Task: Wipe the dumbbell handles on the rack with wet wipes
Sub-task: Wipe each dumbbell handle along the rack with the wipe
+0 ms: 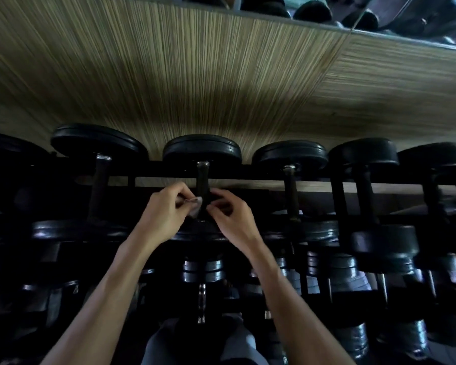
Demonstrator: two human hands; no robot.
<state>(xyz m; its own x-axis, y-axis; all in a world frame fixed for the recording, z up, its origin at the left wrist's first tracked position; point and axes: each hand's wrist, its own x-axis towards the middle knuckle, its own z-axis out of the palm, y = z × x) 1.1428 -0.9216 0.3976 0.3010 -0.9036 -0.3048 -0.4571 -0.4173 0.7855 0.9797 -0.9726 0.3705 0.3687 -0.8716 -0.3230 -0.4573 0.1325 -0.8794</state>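
Wet wipe: I see the wet wipe (196,209) pinched in my left hand (166,209), against the dumbbell handle (202,185).
Right hand: my right hand (229,214) has fingers curled beside that handle; grip unclear.
Dumbbell: top tier of the rack (248,173).

Both hands cover the lower part of the dark metal dumbbell handle (202,177). The small pale crumpled wet wipe (195,209) is mostly hidden in the left hand (166,206). The lower tiers of the black metal rack (248,177) sink into shadow, and the picture's edges cut off the outermost dumbbells.
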